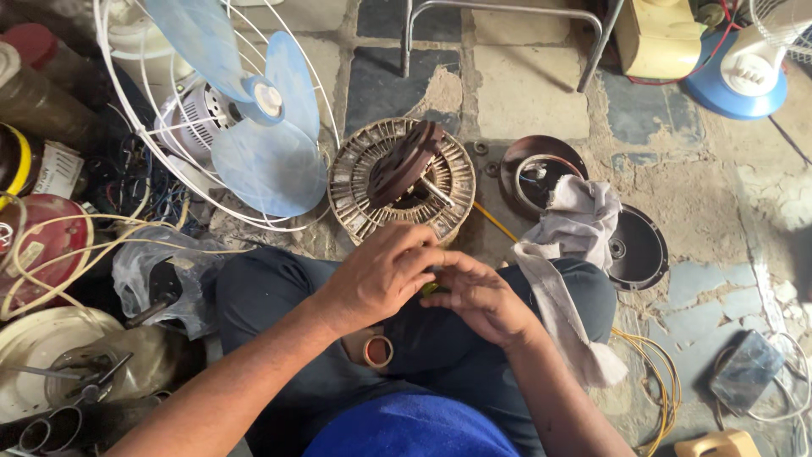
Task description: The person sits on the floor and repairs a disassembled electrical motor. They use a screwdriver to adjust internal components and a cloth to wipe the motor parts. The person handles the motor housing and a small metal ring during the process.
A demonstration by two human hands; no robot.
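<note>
My left hand (381, 275) and my right hand (482, 296) meet over my lap, both closed around a small green and yellow object (431, 288) that is mostly hidden by the fingers. Just beyond my hands a round fan motor stator (351, 182) with a dark rotor and shaft (406, 161) tilted on top stands on the floor. A small roll of brown tape (377, 350) lies on my lap below the hands. A grey rag (575, 224) drapes over my right knee.
A table fan with pale blue blades (262, 110) and wire guard lies at the left. Dark round motor covers (639, 250) sit on the right beside the rag. Yellow wires (655, 372), a metal chair frame (499, 10), tangled cables and tins crowd the stone floor.
</note>
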